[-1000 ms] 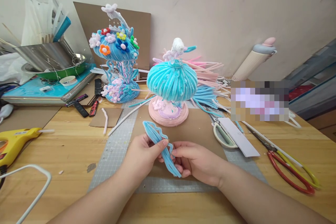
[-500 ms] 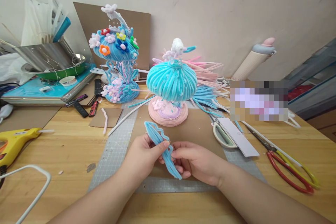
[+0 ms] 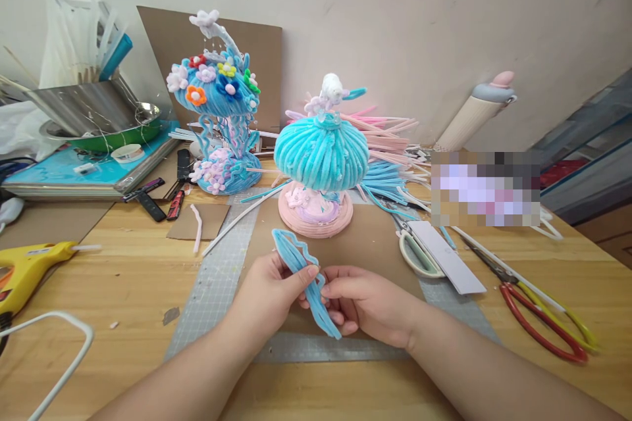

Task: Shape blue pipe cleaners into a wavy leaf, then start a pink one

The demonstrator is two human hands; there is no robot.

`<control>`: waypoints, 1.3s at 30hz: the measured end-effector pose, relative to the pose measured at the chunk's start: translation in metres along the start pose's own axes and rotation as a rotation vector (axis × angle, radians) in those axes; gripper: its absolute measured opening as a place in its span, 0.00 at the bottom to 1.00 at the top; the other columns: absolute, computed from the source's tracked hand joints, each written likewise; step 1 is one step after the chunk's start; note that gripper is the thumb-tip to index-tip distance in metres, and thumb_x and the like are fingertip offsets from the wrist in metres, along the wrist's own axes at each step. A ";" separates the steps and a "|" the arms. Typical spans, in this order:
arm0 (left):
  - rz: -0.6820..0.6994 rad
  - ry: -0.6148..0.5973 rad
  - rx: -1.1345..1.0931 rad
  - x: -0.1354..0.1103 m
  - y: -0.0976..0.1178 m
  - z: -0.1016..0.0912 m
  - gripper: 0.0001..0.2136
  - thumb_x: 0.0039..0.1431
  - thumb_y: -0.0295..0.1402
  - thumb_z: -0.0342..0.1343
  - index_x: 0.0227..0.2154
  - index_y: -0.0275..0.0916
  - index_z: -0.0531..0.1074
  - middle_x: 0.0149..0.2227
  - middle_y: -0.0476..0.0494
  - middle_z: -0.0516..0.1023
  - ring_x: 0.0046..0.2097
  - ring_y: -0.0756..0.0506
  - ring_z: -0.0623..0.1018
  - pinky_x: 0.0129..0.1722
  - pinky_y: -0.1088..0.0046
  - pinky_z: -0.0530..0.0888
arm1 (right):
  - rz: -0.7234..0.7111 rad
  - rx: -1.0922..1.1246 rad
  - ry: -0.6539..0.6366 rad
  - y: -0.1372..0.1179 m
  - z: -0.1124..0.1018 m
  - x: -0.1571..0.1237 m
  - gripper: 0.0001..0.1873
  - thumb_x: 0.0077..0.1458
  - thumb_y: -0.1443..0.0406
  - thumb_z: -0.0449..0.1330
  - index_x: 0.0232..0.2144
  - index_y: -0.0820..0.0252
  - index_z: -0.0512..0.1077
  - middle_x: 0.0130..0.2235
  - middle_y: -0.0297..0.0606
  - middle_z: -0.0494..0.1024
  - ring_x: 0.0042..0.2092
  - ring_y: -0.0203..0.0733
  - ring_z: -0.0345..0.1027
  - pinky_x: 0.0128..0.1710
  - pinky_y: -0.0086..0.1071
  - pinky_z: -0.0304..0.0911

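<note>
A bundle of light-blue pipe cleaners (image 3: 295,262), some of them wavy, lies slantwise between both hands above a brown cardboard sheet (image 3: 385,243). My left hand (image 3: 276,286) is closed round its middle, thumb on top. Lower down, my right hand (image 3: 363,296) pinches a wavy strand of the bundle between thumb and fingers; its other fingers curl underneath. Just beyond the hands stands a turquoise jellyfish-shaped craft (image 3: 320,151) with a ribbed dome on a round pink base (image 3: 291,217). My fingers partly hide the bundle.
Back left stands a flower-covered blue jellyfish craft (image 3: 214,92). At left lies a yellow glue gun (image 3: 37,270). On the right are green-handled scissors (image 3: 419,256), a white card (image 3: 449,256) and red-and-yellow-handled scissors (image 3: 538,322). Loose pipe cleaners (image 3: 388,177) pile up behind the turquoise craft.
The view has shifted very slightly. Both hands keep their hold on the blue bundle, with almost no movement of the fingers.
</note>
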State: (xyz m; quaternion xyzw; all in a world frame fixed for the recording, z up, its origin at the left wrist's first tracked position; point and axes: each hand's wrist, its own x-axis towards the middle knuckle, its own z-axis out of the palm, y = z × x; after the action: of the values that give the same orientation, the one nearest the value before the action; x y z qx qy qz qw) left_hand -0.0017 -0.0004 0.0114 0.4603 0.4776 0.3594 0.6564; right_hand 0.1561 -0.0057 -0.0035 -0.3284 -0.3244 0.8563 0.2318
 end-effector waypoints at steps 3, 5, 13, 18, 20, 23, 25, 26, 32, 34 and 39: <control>0.000 0.006 -0.042 0.001 0.001 -0.001 0.08 0.48 0.35 0.59 0.24 0.34 0.70 0.20 0.48 0.74 0.21 0.53 0.69 0.23 0.77 0.67 | -0.019 -0.016 0.029 0.000 0.000 -0.001 0.06 0.48 0.67 0.53 0.28 0.64 0.68 0.26 0.34 0.66 0.21 0.27 0.50 0.16 0.25 0.38; 0.007 0.011 -0.082 0.002 0.001 -0.003 0.08 0.48 0.34 0.59 0.23 0.34 0.70 0.19 0.49 0.73 0.21 0.53 0.67 0.23 0.78 0.67 | -0.069 -0.073 0.100 -0.002 0.002 -0.002 0.07 0.49 0.64 0.54 0.29 0.63 0.67 0.25 0.33 0.67 0.21 0.28 0.51 0.17 0.24 0.39; 0.028 -0.082 -0.168 0.003 -0.003 -0.008 0.07 0.51 0.34 0.57 0.30 0.35 0.70 0.24 0.48 0.73 0.23 0.52 0.69 0.25 0.75 0.68 | -0.234 -0.481 0.173 -0.002 0.010 -0.004 0.16 0.50 0.56 0.57 0.34 0.64 0.71 0.30 0.36 0.72 0.27 0.31 0.58 0.24 0.25 0.49; 0.083 -0.127 -0.194 0.000 0.008 -0.006 0.09 0.49 0.32 0.59 0.34 0.36 0.70 0.29 0.46 0.73 0.28 0.51 0.70 0.26 0.77 0.66 | -0.268 -0.447 0.245 -0.002 0.008 -0.006 0.14 0.50 0.58 0.57 0.30 0.65 0.70 0.24 0.34 0.70 0.25 0.30 0.57 0.24 0.25 0.50; 0.117 -0.086 -0.267 -0.002 0.014 -0.008 0.10 0.53 0.34 0.55 0.38 0.37 0.69 0.29 0.46 0.72 0.27 0.51 0.69 0.25 0.76 0.65 | -0.252 -0.344 0.235 -0.004 0.006 -0.008 0.13 0.50 0.58 0.57 0.31 0.65 0.70 0.23 0.34 0.70 0.23 0.29 0.55 0.21 0.24 0.47; 0.206 0.028 -0.340 -0.004 0.021 -0.015 0.12 0.55 0.35 0.51 0.43 0.41 0.69 0.34 0.45 0.72 0.30 0.50 0.68 0.27 0.76 0.65 | -0.141 -0.065 0.076 -0.005 0.003 -0.012 0.12 0.50 0.60 0.56 0.29 0.65 0.69 0.21 0.34 0.68 0.20 0.28 0.51 0.18 0.24 0.42; 0.274 0.078 -0.300 -0.004 0.022 -0.019 0.11 0.53 0.34 0.54 0.41 0.41 0.71 0.39 0.45 0.72 0.33 0.51 0.68 0.31 0.76 0.66 | -0.021 0.108 -0.098 -0.005 0.001 -0.014 0.11 0.49 0.60 0.55 0.27 0.65 0.69 0.19 0.33 0.66 0.19 0.28 0.51 0.17 0.24 0.43; 0.296 0.094 -0.269 -0.003 0.022 -0.020 0.09 0.52 0.33 0.56 0.37 0.41 0.73 0.38 0.46 0.72 0.33 0.51 0.68 0.31 0.77 0.66 | 0.023 0.140 -0.167 -0.005 0.000 -0.014 0.12 0.48 0.60 0.55 0.26 0.65 0.69 0.18 0.33 0.66 0.18 0.29 0.52 0.17 0.24 0.43; 0.150 0.079 -0.250 0.001 0.020 -0.024 0.07 0.47 0.35 0.60 0.29 0.38 0.75 0.21 0.51 0.71 0.23 0.54 0.66 0.22 0.79 0.62 | -0.092 -0.179 0.058 -0.008 0.006 -0.014 0.28 0.53 0.47 0.46 0.30 0.66 0.71 0.25 0.40 0.73 0.19 0.28 0.52 0.18 0.25 0.42; 0.055 0.038 -0.203 0.001 0.019 -0.023 0.09 0.47 0.36 0.60 0.29 0.37 0.74 0.20 0.50 0.71 0.21 0.54 0.67 0.20 0.79 0.61 | -0.159 -0.243 0.176 -0.008 0.007 -0.013 0.30 0.52 0.45 0.45 0.31 0.65 0.72 0.27 0.38 0.72 0.20 0.28 0.53 0.19 0.25 0.43; -0.063 -0.037 0.017 0.003 0.011 -0.017 0.13 0.46 0.39 0.61 0.30 0.34 0.73 0.21 0.49 0.72 0.18 0.55 0.64 0.17 0.80 0.58 | -0.178 -0.246 0.097 -0.002 0.011 -0.009 0.28 0.52 0.46 0.48 0.35 0.66 0.71 0.26 0.38 0.71 0.24 0.32 0.60 0.22 0.25 0.51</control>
State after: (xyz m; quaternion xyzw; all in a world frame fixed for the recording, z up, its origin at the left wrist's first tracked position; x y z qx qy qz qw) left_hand -0.0171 0.0101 0.0193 0.4569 0.4825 0.3259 0.6724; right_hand 0.1547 -0.0144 0.0078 -0.3653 -0.4428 0.7694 0.2803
